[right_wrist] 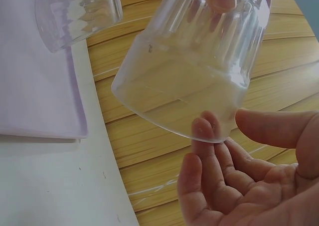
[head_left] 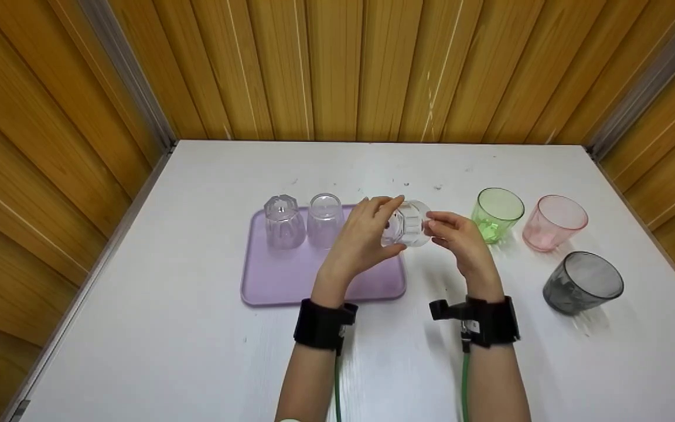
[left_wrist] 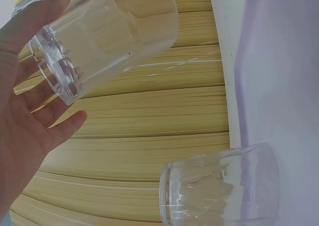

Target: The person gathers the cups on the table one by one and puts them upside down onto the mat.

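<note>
A clear faceted glass [head_left: 412,224] is held tilted on its side above the right end of the purple tray [head_left: 290,281]. My left hand [head_left: 361,237] grips it round the thick base, thumb below and fingers over the top. At the rim, my right hand [head_left: 460,240] pinches the glass wall between thumb and fingertips. The right wrist view shows fingertips through the glass [right_wrist: 184,81] near its edge. In the left wrist view, the held glass [left_wrist: 119,31] has its base towards the palm. Two clear glasses, one faceted [head_left: 283,225] and one smoother [head_left: 325,220], stand upside down on the tray.
Right of my hands, a green glass [head_left: 497,214], a pink glass [head_left: 555,223] and a grey glass [head_left: 583,283] stand upright on the white table [head_left: 167,328]. Yellow wood-look panels [head_left: 337,70] enclose the back and sides. Green cables [head_left: 465,381] run along both forearms.
</note>
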Motion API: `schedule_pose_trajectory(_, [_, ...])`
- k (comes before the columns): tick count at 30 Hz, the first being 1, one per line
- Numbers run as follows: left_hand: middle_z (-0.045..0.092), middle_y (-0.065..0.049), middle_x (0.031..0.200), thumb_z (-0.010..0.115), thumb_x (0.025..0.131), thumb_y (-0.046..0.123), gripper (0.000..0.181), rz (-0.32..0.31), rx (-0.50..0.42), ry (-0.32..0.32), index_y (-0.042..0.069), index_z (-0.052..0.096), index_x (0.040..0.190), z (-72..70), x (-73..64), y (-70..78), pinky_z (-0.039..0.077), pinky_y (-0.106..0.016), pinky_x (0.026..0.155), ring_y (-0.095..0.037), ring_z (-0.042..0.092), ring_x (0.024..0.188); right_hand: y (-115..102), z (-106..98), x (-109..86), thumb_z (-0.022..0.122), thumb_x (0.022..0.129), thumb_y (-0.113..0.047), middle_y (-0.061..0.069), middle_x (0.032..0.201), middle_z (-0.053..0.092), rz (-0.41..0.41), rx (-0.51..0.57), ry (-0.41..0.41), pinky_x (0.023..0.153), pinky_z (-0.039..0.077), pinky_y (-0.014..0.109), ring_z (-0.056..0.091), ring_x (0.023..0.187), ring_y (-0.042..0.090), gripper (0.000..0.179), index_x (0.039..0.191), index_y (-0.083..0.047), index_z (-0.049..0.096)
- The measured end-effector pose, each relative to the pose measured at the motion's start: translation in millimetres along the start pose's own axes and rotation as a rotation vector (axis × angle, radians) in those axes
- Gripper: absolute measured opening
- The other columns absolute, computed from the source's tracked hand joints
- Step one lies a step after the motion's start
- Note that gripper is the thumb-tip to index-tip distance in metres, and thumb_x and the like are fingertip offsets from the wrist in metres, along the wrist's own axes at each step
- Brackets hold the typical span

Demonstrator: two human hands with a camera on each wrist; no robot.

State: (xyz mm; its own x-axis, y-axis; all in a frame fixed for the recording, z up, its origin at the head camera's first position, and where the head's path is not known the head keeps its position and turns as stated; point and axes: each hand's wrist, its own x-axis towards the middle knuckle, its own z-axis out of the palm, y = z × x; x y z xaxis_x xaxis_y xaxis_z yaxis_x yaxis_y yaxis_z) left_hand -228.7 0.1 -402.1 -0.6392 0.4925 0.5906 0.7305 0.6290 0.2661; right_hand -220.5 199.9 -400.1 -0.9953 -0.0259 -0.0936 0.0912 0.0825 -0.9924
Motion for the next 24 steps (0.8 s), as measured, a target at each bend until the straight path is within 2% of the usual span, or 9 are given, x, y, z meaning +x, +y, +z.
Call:
schedule_pose_trajectory(5, [0.052,-0.007,0.119,0.076,0.070,0.030,0.073,0.006,-0.005,0.007,0.010,0.043,0.132,1.2,-0.5,-0.7,0.028,-0.035,0.109,-0.020,0.049,0.112,2.3,1.6,2.5,0.050,0.091,-0.008,-0.013,0.080,0.063,0.005,-0.007,-0.003,0.073,0.049,0.017,0.059,0.077,0.001,0.041,0.125,0.015,0.042])
schedule_pose_trajectory(11, [0.051,-0.007,0.120,0.076,0.071,0.030,0.074,0.002,0.005,0.005,0.010,0.042,0.133,0.0,-0.2,-0.1,0.028,-0.037,0.109,-0.021,0.048,0.113,4.7,3.1,5.3,0.049,0.092,-0.008,-0.015,0.078,0.062,0.023,-0.024,-0.004,0.079,0.049,0.023,0.059,0.076,0.001,0.041,0.125,0.014,0.042])
schedule_pose_trajectory(19, [0.051,-0.008,0.122,0.076,0.071,0.031,0.073,-0.004,0.011,-0.001,0.010,0.042,0.133,-1.0,-0.2,0.4,0.027,-0.037,0.109,-0.022,0.047,0.116,6.1,4.9,5.8,0.050,0.091,-0.010,-0.015,0.077,0.061,0.028,-0.019,-0.005,0.073,0.048,0.017,0.059,0.075,0.002,0.041,0.124,0.014,0.043])
schedule_pose_trajectory(24, [0.051,-0.007,0.122,0.075,0.072,0.031,0.073,-0.008,0.011,-0.005,0.010,0.042,0.133,-1.4,-0.1,0.9,0.026,-0.036,0.110,-0.022,0.047,0.116,5.9,5.1,4.6,0.051,0.091,-0.011,-0.014,0.078,0.061,0.035,-0.029,-0.013,0.079,0.049,0.022,0.059,0.076,0.002,0.041,0.124,0.013,0.044])
